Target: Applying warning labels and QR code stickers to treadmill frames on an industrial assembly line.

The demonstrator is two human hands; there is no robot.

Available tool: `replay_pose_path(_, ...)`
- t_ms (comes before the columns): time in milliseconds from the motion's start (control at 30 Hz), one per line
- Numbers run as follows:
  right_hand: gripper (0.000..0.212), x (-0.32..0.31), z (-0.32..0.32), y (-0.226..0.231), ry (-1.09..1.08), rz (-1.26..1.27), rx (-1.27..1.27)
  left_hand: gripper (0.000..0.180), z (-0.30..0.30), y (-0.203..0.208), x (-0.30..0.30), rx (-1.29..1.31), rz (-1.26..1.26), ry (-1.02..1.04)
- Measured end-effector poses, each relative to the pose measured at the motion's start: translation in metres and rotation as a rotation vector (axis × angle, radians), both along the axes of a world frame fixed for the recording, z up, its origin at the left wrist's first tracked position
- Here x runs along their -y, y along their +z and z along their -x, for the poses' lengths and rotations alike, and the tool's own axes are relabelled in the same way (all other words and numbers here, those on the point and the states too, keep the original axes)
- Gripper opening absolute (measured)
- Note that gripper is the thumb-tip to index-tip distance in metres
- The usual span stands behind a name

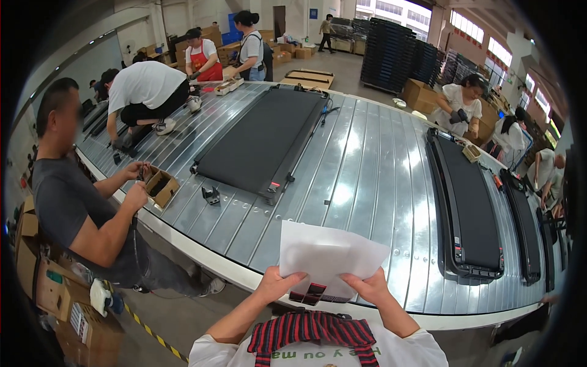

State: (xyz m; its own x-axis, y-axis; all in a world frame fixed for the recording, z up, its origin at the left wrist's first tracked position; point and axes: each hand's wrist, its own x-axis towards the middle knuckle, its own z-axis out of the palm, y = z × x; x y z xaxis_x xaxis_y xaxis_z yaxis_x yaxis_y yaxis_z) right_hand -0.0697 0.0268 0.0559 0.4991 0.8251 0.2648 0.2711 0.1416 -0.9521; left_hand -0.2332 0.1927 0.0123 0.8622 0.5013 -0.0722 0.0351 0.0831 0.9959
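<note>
Left hand and right hand pinch white paper between them, thumbs on top, near edge of tabletop; two-sided grip likely keeps sheet level, facing wearer. No writing legible on paper. Below hands, white shirt with green lettering. Beyond left hand, small black bracket and wide black belt unit, laid flat probably for stability; red label too small to read. Right of hands, narrower belt unit.
</note>
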Motion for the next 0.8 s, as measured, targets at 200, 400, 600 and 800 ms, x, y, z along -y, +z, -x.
replay_pose_path(200, 0.043, -0.035, 0.017, 0.008, -0.076, -0.062, -0.199, 0.024, 0.026, 0.001, -0.060, -0.078, -0.112, -0.203)
replay_pose_path(400, 0.050, -0.041, 0.022, 0.013, -0.059, -0.002, -0.058, 0.026, 0.018, -0.015, -0.085, -0.134, -0.152, -0.098)
replay_pose_path(600, 0.049, -0.061, 0.011, 0.003, -0.038, 0.085, -0.128, 0.026, 0.030, -0.010, -0.077, -0.075, -0.267, -0.008)
replay_pose_path(800, 0.052, -0.096, 0.001, 0.020, 0.199, -0.149, -0.092, 0.021, 0.046, 0.052, -0.080, 0.020, -0.625, 0.197)
